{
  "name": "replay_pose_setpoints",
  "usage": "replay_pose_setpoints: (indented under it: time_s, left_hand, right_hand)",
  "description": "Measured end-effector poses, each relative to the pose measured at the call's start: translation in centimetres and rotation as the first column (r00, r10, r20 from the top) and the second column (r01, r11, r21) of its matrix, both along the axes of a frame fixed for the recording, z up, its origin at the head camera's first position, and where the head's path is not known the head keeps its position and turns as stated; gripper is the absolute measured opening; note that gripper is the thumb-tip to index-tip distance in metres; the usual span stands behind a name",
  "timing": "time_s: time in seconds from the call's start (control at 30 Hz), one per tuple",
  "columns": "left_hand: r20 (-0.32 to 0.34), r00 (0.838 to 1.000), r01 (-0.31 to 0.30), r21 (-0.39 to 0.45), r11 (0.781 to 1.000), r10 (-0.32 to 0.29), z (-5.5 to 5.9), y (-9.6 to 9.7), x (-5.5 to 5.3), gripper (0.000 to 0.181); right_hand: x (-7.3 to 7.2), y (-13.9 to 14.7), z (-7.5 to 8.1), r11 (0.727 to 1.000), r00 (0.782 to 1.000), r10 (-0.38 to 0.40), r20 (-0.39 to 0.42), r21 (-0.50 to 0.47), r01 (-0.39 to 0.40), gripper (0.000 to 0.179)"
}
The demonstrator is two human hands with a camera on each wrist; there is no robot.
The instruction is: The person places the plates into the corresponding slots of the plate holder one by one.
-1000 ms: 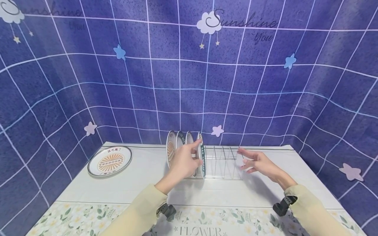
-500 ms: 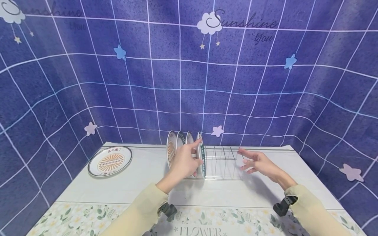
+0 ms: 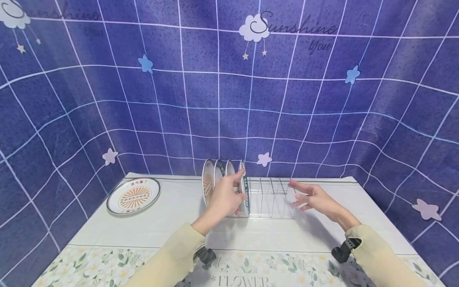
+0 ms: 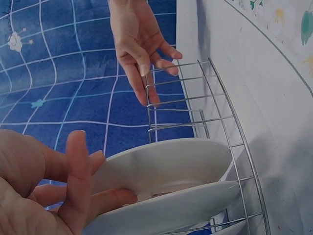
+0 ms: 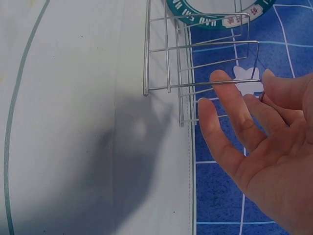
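Observation:
A wire dish rack (image 5: 210, 45) stands on the table in the middle of the head view. Several white plates are upright in its left part, the leftmost plate (image 3: 207, 179) showing an orange sunburst. My left hand (image 3: 223, 194) holds the rightmost, a green-rimmed plate (image 3: 246, 208), by its edge; in the left wrist view one finger (image 4: 115, 197) reaches between it and the neighbouring plate. At the rack's right end, my right hand (image 3: 315, 199) pinches the end wire between thumb (image 5: 281, 90) and fingers. My left hand hides part of the middle plates.
Another sunburst plate (image 3: 134, 197) lies flat at the table's left. The rack's right-hand slots hold no plates. A blue-purple gridded curtain (image 3: 229, 95) hangs behind and at both sides. Floral cloth (image 3: 107, 261) covers the near table strip.
The left hand and forearm shift very slightly to the right, and the green-rimmed plate turns or tilts a little in its slot. The right hand and the rack stay put.

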State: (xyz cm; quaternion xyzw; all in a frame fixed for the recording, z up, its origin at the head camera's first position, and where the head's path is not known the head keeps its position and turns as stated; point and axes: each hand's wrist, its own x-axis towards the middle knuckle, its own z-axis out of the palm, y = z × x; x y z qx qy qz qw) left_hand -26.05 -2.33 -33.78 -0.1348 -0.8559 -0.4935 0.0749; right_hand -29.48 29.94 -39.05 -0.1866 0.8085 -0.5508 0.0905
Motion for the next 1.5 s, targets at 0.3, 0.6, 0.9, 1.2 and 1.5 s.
replay_pose_setpoints:
  time_s: [0.3, 0.6, 0.9, 1.2, 1.5]
  left_hand:
    - [-0.03, 1.0, -0.003, -0.012, 1.0, 0.003, 0.1, -0.1, 0.3, 0.085]
    - [-0.081, 0.997, 0.016, -0.045, 0.999, -0.02, 0.1, -0.3, 0.6, 0.084]
    - [-0.105, 0.994, -0.005, -0.059, 0.998, -0.001, 0.1, -0.5, 0.7, 0.082]
    - [-0.081, 0.996, -0.03, -0.012, 0.999, 0.029, -0.1, -0.6, 0.7, 0.08]
    - [-0.111, 0.994, 0.008, -0.005, 1.0, -0.008, 0.5, -1.6, 1.7, 0.077]
  right_hand:
    - [0.0, 0.0, 0.1, 1.0, 1.0, 0.001, -0.001, -0.004, -0.001, 0.065]
    - [0.0, -0.2, 0.2, 1.0, 1.0, 0.003, 0.003, 0.001, -0.003, 0.066]
    - [0.1, -0.2, 0.4, 1.0, 1.0, 0.002, -0.01, 0.001, -0.002, 0.066]
    - [0.1, 0.0, 0.3, 1.0, 1.0, 0.005, -0.005, 0.0, -0.005, 0.066]
    - [-0.1, 0.2, -0.2, 1.0, 1.0, 0.007, -0.004, -0.002, -0.007, 0.066]
